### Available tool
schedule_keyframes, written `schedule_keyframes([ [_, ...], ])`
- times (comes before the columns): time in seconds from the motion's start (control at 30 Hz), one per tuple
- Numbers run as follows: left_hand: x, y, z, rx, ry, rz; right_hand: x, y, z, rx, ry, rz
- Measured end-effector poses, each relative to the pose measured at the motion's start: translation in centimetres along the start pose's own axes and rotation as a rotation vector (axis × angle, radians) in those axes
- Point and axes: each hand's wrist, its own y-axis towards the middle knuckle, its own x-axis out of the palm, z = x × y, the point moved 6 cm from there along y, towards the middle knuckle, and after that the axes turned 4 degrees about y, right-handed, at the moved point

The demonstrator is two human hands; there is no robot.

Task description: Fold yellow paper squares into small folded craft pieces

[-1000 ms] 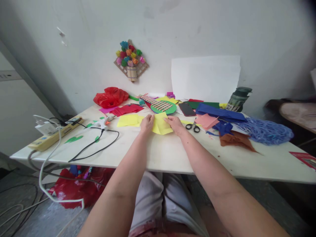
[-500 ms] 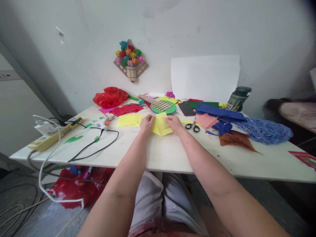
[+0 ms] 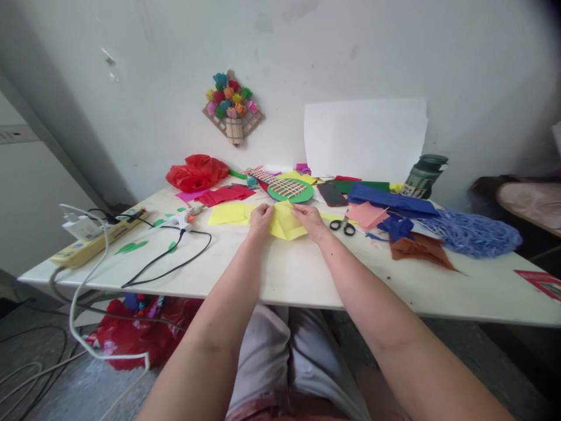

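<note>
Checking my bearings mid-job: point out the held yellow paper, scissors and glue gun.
Held yellow paper (image 3: 286, 224): head view, on its middle.
Scissors (image 3: 344, 224): head view, on the black handles.
Glue gun (image 3: 180, 220): head view, on its white body.

L hand (image 3: 262, 218) hides pt. of yellow paper (image 3: 286, 223), ctr. frame. Red card (image 3: 538, 281) cut off, R edge.

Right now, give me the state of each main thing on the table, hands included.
Left hand: closed on the held yellow paper
Right hand: pinching the same paper
Held yellow paper: creased
Scissors: lying down, blades unclear
Phone: lying flat, screen dark
Bottle: capped
Glue gun: lying down, cord attached
Power strip: charger plugged in
Red bag: crumpled
</note>
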Motion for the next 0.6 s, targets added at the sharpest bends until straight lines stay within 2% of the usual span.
schedule_keyframes([
  [0.43,0.66,0.16,-0.57,-0.065,-0.281,-0.061,0.09,-0.04,-0.36,-0.026,-0.159,-0.072],
  [0.6,0.5,0.02,-0.48,-0.075,-0.229,-0.046,0.43,-0.01,-0.42,-0.074,-0.256,-0.106],
])
